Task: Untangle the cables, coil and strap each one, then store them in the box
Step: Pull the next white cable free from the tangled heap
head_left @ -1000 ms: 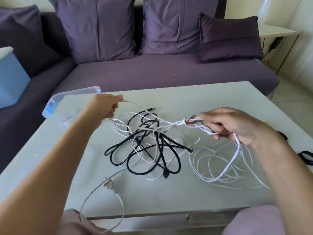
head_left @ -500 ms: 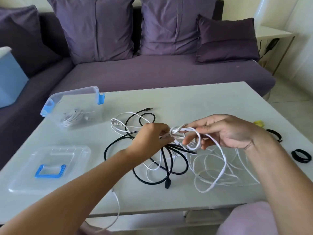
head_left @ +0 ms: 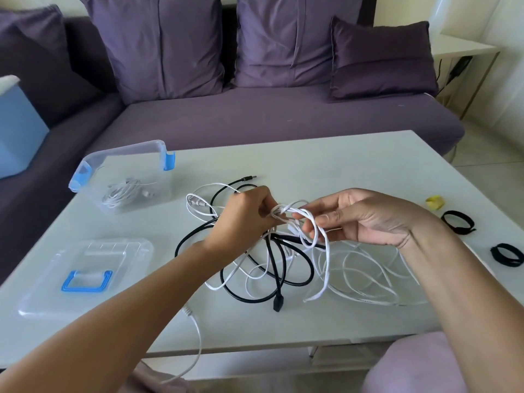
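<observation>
The left hand [head_left: 243,215] has come across the counter [head_left: 326,157] to the white knot [head_left: 285,215] — both grips pinch it now, mid-counter, and the loose white cable [head_left: 368,282] trails toward the right hand [head_left: 365,219].

A purple sofa [head_left: 269,120] with cushions [head_left: 158,43] stands behind the white table [head_left: 326,160].

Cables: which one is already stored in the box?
The thin white coil inside the clear box with blue latches. The black cable and the other white cables are tangled on the table.
</observation>
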`<state>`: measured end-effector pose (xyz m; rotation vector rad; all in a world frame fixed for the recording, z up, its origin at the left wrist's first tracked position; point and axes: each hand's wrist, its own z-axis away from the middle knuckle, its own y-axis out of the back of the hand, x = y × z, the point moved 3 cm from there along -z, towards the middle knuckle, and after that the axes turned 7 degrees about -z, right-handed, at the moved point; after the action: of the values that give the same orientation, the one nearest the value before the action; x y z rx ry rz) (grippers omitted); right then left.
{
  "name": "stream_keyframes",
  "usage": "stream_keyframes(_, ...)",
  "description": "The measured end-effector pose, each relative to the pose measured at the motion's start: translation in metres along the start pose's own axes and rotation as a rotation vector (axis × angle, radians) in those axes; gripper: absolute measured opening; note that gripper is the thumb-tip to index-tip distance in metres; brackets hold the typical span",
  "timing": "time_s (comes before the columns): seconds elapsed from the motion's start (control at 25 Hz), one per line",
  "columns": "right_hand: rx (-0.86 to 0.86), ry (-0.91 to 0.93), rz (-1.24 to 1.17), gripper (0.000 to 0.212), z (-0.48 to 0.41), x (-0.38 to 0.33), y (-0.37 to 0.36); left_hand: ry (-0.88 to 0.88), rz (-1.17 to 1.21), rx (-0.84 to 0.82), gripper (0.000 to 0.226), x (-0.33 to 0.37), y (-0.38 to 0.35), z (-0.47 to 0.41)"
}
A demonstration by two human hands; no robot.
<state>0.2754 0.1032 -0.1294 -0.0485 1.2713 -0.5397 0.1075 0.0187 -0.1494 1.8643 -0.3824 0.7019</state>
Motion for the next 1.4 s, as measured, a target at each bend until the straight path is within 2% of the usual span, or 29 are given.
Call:
stream_keyframes(0.16, 0.031, -0.01, 0.012, 0.035, -0.004, 0.004, 0.004, 0.001, -0.003, 0.031, 0.035, 0.0, 0.0, 0.0)
stream_keyframes(0.28, 0.102, 0.048, 0.064, 0.021, -0.008, 0.006, 0.001, -0.013, -0.004, 0.059, 0.031, -0.002, -0.002, 0.0)
stream_keyframes(0.36, 0.229, 0.087, 0.086, 0.017, -0.011, 0.006, -0.002, -0.042, -0.039, 0.077, 0.034, 0.0, -0.003, 0.001)
stream_keyframes(0.48, 0.494, 0.134, 0.151, 0.033, -0.017, 0.007, -0.003, -0.117, -0.113, 0.105, 0.041, 0.007, -0.004, 0.001)
stream_keyframes(0.56, 0.612, 0.163, 0.188, 0.037, -0.017, 0.006, -0.002, -0.128, -0.098, 0.103, 0.036, 0.009, -0.002, 0.001)
stream_keyframes(0.68, 0.763, 0.21, 0.25, 0.031, -0.013, 0.003, 0.004, -0.029, 0.045, 0.025, 0.023, 0.009, -0.003, 0.004)
stream_keyframes(0.8, 0.871, 0.342, 0.351, 0.032, -0.01, 0.001, 0.006, 0.087, 0.199, -0.036, 0.023, 0.006, -0.006, 0.005)
stream_keyframes(0.92, 0.834, 0.441, 0.556, 0.02, -0.009, -0.005, 0.001, 0.158, 0.209, -0.026, 0.023, 0.002, -0.002, 0.003)
stream_keyframes(1.12, 0.64, 0.369, 0.803, 0.006, -0.013, -0.003, 0.005, 0.088, 0.134, -0.061, 0.017, 0.002, 0.001, 0.0)
stream_keyframes(1.24, 0.586, 0.316, 0.913, 0.012, -0.016, 0.002, 0.006, 0.026, 0.06, -0.176, 0.012, 0.004, -0.003, 0.0)
stream_keyframes(1.4, 0.518, 0.174, 0.907, 0.031, -0.018, 0.007, 0.003, 0.151, 0.151, -0.397, 0.017, -0.003, -0.009, -0.003)
